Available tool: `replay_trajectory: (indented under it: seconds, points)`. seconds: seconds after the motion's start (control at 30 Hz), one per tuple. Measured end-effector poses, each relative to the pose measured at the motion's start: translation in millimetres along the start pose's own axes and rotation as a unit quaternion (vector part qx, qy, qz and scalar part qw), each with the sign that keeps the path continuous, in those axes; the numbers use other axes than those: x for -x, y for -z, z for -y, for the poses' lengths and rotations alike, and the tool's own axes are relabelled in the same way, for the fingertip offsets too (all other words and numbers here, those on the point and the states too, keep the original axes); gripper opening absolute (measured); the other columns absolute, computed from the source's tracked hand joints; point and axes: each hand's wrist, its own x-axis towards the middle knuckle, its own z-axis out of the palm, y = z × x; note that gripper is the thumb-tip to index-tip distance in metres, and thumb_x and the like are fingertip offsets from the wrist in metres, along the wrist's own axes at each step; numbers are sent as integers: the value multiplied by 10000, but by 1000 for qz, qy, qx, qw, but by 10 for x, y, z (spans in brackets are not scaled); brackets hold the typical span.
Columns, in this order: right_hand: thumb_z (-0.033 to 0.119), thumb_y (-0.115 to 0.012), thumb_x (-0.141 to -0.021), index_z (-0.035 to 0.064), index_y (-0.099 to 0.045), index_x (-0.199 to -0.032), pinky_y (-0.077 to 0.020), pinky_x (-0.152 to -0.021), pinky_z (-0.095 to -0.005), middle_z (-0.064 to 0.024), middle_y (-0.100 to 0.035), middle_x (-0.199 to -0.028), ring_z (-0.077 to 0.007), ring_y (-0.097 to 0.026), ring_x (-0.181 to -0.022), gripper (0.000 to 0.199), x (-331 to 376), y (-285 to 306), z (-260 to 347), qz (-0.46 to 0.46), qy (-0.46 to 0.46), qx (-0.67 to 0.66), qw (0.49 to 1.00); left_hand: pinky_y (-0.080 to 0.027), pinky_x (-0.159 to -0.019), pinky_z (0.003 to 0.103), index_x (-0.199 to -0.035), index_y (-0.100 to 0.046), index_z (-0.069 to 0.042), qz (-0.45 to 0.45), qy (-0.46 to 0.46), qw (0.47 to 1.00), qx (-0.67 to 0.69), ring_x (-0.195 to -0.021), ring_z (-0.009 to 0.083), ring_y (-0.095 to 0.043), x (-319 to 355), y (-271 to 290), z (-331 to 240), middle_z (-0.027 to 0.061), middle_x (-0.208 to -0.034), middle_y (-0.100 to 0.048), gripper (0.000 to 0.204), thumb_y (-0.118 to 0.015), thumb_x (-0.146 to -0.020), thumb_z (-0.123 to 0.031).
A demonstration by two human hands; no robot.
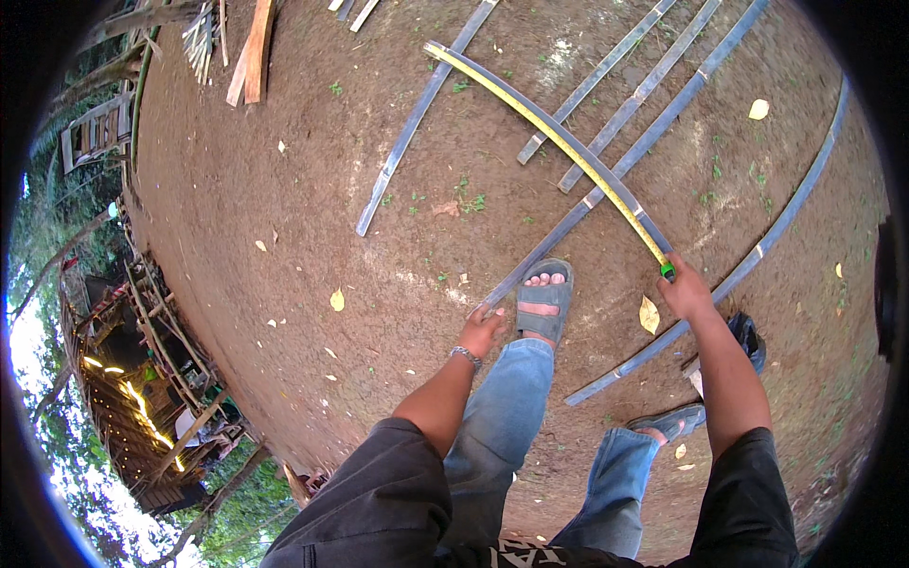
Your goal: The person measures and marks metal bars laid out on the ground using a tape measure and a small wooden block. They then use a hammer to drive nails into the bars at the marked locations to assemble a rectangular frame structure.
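My right hand (687,288) is closed around a tape measure (668,272) with a green-and-black case. Its yellow blade (568,142) is pulled out far toward the upper left, along a dark bamboo strip (530,102) that lies across other strips. The right fingers also sit at that strip's near end; whether they grip it is unclear. Lower down, my left hand (481,331) has its fingers curled at the near end of a long bamboo strip (559,230), beside my sandalled left foot (543,301).
More bamboo strips lie on the brown dirt (284,322): a shorter strip (407,142) leftward and a long strip (757,251) on the right. A dark plastic bag (748,341) sits beside my right arm. Reddish boards (253,57) lie far left, near a thatched shelter (133,407).
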Motion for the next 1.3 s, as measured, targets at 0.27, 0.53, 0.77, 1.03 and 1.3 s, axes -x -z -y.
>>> replay_trajectory:
  seconds: [0.27,0.53,0.77,1.03,1.3]
  points:
    - [308,-631,-857,195,-431,-1398,-451,-995,-460,-203,-545,-1313,-384,-548,-1190,588,13,-22,-132,-26,19,-18,999,-488,-848,439,-1415,-404,-118,-13,-11,997,-76,-1067,242,-617,-202,156,137,86,-1188,-637,662,-680,-887,-406]
    - [326,-631,-871,242,-365,-1435,-455,-1012,-452,-170,-514,-1322,-366,-537,-1214,629,326,-316,-710,-19,-44,-4,999,-510,-831,420,-1448,-380,-53,46,-90,972,-213,-1051,223,-620,-262,-486,50,117,-1245,-587,698,-685,-895,-350]
    - [245,-650,-852,257,-397,-1413,-457,-1005,-461,-174,-492,-1310,-377,-530,-1207,615,804,-721,-1723,-35,-97,-57,993,-510,-847,324,-1396,-441,-5,99,-197,917,-334,-999,196,-648,-128,-1739,173,111,-1098,-673,634,-691,-901,-312]
    - [166,-656,-831,202,-449,-1381,-448,-985,-455,-213,-459,-1228,-412,-536,-1132,590,814,-915,-2579,-128,-63,-53,988,-530,-856,346,-1245,-554,31,110,-313,831,-447,-985,258,-674,-194,-3061,902,180,-1060,-687,526,-736,-844,-258]
    - [177,-637,-823,177,-513,-1345,-433,-989,-472,-197,-535,-1204,-383,-536,-1152,536,792,-922,-2797,-149,-14,-22,989,-480,-924,455,-1170,-500,-16,-23,-358,723,-590,-1088,390,-568,54,-4061,1074,211,-1160,-542,533,-786,-765,-211]
